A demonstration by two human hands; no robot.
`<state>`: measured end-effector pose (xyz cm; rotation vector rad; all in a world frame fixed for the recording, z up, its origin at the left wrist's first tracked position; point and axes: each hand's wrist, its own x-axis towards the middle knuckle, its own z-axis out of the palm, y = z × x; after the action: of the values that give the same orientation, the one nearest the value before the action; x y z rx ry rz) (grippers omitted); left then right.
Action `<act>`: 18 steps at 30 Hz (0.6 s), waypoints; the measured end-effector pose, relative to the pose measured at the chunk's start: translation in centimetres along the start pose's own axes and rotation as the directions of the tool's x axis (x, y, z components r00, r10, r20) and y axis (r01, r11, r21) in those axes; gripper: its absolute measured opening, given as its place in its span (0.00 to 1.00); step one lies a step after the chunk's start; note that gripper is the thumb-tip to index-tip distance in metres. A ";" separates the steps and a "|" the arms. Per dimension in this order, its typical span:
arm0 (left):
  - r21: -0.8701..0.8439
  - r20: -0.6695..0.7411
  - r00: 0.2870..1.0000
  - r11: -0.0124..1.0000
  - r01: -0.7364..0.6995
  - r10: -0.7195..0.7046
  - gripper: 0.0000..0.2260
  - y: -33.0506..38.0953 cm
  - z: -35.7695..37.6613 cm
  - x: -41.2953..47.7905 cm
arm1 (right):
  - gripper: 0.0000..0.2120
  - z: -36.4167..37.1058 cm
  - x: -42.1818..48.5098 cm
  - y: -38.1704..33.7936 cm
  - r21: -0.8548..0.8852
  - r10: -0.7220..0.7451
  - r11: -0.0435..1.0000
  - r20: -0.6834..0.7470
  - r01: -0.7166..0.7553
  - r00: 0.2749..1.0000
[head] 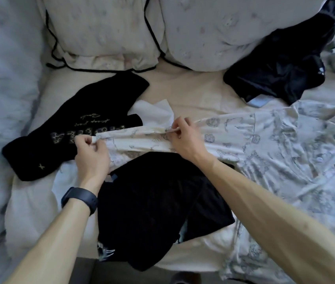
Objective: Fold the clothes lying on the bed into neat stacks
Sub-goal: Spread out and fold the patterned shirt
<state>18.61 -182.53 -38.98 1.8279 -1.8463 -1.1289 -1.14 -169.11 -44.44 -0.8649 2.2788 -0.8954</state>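
Note:
A cream patterned garment [265,144] is stretched across the middle of the bed. My left hand [91,154] pinches its left end, and my right hand [183,138] grips its upper edge further right. A black top with pale lettering [76,128] lies flat to the left. Just in front of my hands sits a crumpled black garment [154,206], and it reaches the bed's near edge. A white cloth [154,111] peeks out behind the patterned garment. A dark navy garment [281,66] is heaped at the far right.
Two cream pillows [109,29] with black piping lean at the head of the bed. A pale fluffy blanket [0,99] runs along the left side. The cream sheet [199,97] shows bare between the garments. A dark watch is on my left wrist.

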 end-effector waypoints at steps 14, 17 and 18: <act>-0.005 0.216 0.968 0.991 0.134 -0.130 0.06 1.7 2.8 -3.1 | 0.23 -3.5 -7.0 3.6 0.060 0.230 0.967 0.229 -0.249 0.946; -0.137 0.421 0.898 0.988 -0.074 0.126 0.09 6.3 4.3 -10.4 | 0.22 -8.6 -11.4 2.4 0.601 0.316 0.680 0.278 -0.421 0.907; -0.172 0.522 0.837 0.981 -0.088 0.166 0.10 7.6 5.4 -13.3 | 0.24 -10.6 -13.2 2.6 0.728 0.331 0.496 0.346 -0.474 0.878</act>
<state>11.37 -169.27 -33.12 1.3678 -2.0622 -1.8050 -0.53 -153.99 -36.44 0.0338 1.5189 -1.3737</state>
